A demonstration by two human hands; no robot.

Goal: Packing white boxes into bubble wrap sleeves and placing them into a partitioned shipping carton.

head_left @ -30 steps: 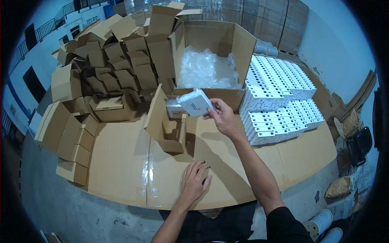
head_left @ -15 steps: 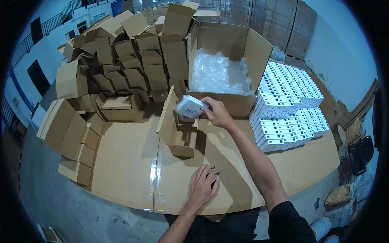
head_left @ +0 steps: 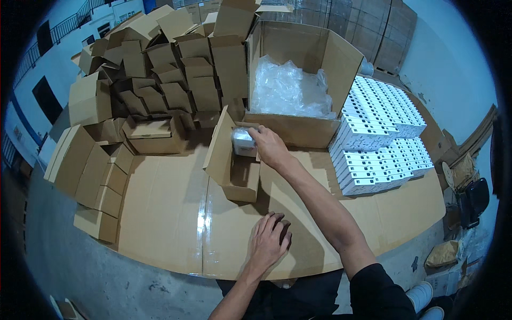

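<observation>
My right hand (head_left: 272, 148) is by a white box (head_left: 244, 143) far inside the carton (head_left: 240, 193), grip unclear; my left hand (head_left: 268, 246) rests empty, loosely curled.

A warehouse packing area, by the look of it: large stacked cartons (head_left: 362, 24) at one o'clock, brown boxes (head_left: 200, 90) massed toward eleven, ranked white boxes (head_left: 368, 133) near three, a small open carton (head_left: 244, 173) mid-view on a cardboard-covered tabletop (head_left: 160, 213), concrete floor (head_left: 149, 290) at seven.
</observation>
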